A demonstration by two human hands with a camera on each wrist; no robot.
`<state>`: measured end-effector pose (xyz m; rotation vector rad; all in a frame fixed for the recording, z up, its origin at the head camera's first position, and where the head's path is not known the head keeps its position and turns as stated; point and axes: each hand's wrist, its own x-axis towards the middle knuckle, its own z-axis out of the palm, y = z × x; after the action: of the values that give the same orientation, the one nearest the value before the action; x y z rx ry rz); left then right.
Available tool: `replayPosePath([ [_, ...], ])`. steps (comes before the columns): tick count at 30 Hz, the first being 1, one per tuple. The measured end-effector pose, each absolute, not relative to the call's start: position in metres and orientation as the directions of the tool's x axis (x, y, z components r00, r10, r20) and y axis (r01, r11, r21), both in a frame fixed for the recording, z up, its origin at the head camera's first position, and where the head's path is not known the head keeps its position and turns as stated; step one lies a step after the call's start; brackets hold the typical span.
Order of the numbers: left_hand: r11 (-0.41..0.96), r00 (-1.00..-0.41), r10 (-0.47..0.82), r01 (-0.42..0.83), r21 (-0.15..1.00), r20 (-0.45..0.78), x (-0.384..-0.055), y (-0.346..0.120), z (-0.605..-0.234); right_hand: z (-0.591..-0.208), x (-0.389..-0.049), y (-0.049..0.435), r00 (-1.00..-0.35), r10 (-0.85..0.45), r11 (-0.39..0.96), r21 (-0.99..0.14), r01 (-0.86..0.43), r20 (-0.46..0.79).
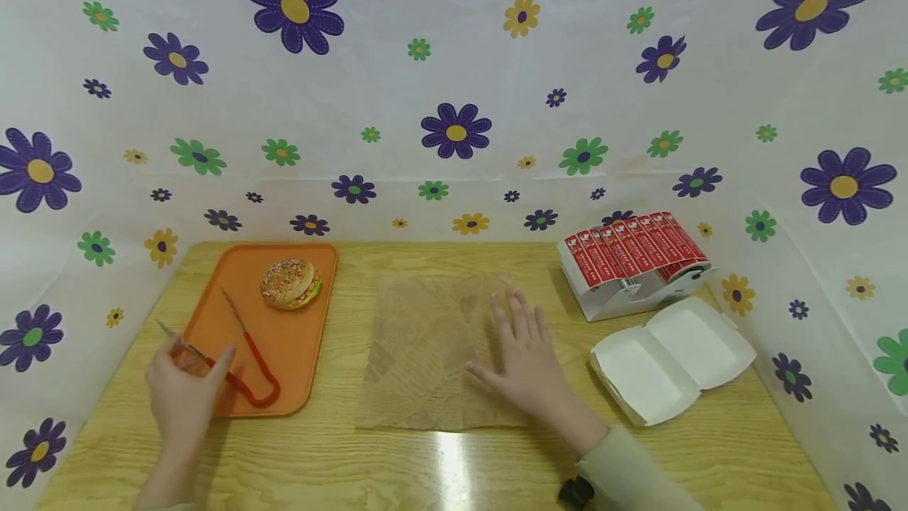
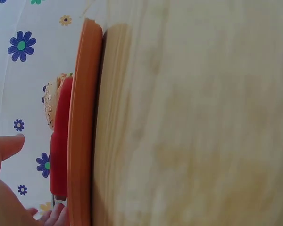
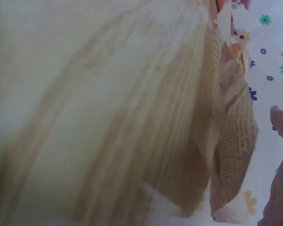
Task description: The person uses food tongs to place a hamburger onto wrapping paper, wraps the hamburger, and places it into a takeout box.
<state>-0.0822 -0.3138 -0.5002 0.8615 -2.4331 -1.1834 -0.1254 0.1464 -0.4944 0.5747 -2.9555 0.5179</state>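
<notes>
In the head view, red-handled metal tongs (image 1: 266, 389) lie across the orange tray (image 1: 301, 369), one tip reaching past its left edge. My left hand (image 1: 186, 389) is at the tongs' left arm, thumb and fingers apart. The left wrist view shows the red handle (image 2: 60, 146) between the thumb and the fingers. A seeded burger (image 1: 285, 282) sits at the back of the tray. My right hand (image 1: 528, 365) has its fingers spread over the right side of a brown printed paper sheet (image 1: 418, 353). Raised paper edges (image 3: 233, 146) show in the right wrist view.
An open white takeaway box (image 1: 641, 369) lies right of the paper. Behind it stands a white carton with red-and-white panels (image 1: 631, 255). A flowered cloth (image 1: 454, 38) surrounds the wooden table (image 1: 340, 464) at the back and sides. A small black object (image 1: 575, 491) is by the right sleeve.
</notes>
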Motion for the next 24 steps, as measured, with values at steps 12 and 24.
replayPosePath([
  [12, 0.296, -0.709, -0.697, -0.419, 0.858, -0.105, -0.089, -0.288, -0.505, -0.507, -0.123, 0.144, -0.898, -0.435, 0.834, -0.346, -0.429, 0.065],
  [24, 0.259, -0.663, -0.724, -0.517, 0.816, -0.190, -0.098, -0.269, -0.508, -0.521, -0.126, 0.146, -0.872, -0.490, 0.826, -0.322, -0.464, -0.001],
])
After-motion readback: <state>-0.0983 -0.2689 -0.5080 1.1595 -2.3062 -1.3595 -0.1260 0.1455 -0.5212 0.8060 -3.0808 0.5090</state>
